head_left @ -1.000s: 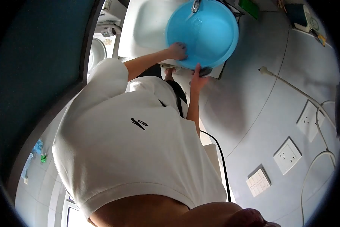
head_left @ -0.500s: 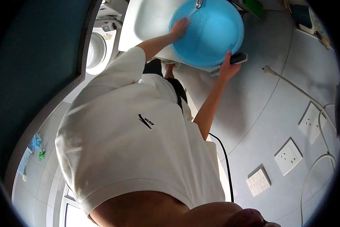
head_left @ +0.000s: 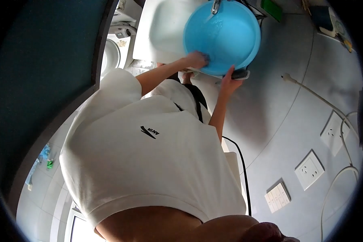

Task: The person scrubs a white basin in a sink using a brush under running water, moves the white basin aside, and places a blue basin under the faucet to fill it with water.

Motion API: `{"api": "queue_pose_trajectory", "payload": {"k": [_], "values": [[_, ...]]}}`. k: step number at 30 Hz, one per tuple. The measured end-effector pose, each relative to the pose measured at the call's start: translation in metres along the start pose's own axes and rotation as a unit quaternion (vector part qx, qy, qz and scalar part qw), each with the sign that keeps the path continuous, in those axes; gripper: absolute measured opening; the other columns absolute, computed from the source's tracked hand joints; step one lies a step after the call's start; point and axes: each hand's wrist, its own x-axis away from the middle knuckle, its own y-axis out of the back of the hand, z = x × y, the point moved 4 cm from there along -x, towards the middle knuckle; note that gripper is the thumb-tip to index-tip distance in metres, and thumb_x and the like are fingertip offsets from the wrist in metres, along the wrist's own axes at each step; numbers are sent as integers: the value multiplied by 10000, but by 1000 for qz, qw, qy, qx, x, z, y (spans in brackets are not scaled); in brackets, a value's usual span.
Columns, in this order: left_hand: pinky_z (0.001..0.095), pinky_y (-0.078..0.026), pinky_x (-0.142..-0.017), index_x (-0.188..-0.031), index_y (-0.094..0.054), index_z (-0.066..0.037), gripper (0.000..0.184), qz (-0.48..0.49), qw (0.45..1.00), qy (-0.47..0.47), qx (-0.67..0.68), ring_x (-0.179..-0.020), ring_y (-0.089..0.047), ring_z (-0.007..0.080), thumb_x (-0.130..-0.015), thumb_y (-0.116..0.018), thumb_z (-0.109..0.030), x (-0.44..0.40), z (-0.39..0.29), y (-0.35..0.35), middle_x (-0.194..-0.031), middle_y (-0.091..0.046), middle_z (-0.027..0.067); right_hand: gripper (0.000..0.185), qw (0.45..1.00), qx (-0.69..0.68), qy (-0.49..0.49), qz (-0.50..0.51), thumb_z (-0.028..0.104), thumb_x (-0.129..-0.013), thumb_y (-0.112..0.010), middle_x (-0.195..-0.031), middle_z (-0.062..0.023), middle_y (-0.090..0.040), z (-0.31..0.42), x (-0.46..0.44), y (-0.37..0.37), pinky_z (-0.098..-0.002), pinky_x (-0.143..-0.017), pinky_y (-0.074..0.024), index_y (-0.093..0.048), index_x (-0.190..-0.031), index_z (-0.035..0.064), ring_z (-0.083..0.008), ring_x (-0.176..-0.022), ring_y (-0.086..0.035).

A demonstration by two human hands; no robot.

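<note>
A blue basin (head_left: 246,44) holds water beneath a metal faucet (head_left: 215,6), which runs a thin stream into it. My left hand (head_left: 196,59) is at the basin's near left rim, its fingers smeared by motion, so their grip is unclear. Just outside the near right rim, my right hand (head_left: 230,85) grips a dark, brush-like thing with a pale edge (head_left: 241,74). The right thumb points up near the rim, and the other fingers are mostly hidden.
Left of the basin is a white sink (head_left: 143,44); a washing machine (head_left: 110,58) stands beyond. A green object (head_left: 272,10) lies at upper right. A white plug cable (head_left: 316,94), sockets (head_left: 309,169) and a switch panel (head_left: 277,197) are on the right. A dark panel (head_left: 40,72) fills the left.
My left hand has moved from beside the water stream to the basin's near rim. My right hand, with the brush-like thing, has shifted left and nearer to me along the rim.
</note>
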Motion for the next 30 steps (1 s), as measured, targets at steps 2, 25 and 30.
{"api": "queue_pose_trajectory", "payload": {"k": [2,25,30], "values": [[490,-346,-1130,-1337,-598,-161,472,-40,994,101,-5,-1354,-456,325,-974,-496,-445,-2,13,-5,-1376,-569,143,404,999,37,-40,3,178,-906,-756,-1069,-148,-656,3,7,-3,-330,-817,-525,-576,-1140,-98,-187,-929,-625],[523,-452,-1006,-1277,-600,-14,518,-172,807,343,449,-1152,-602,414,-898,-609,-366,-20,63,-12,-1103,-691,249,413,986,155,11,65,205,-845,-773,-820,-161,-730,138,-3,-63,-394,-680,-565,-649,-1109,-87,-274,-705,-720],[481,-480,-966,-1191,-672,-51,480,-101,921,292,237,-1127,-634,351,-937,-517,-428,-53,50,-21,-1156,-684,231,244,964,204,166,42,171,-819,-748,-711,-157,-686,134,-13,-70,-401,-620,-542,-650,-950,-10,-319,-615,-686]]}}
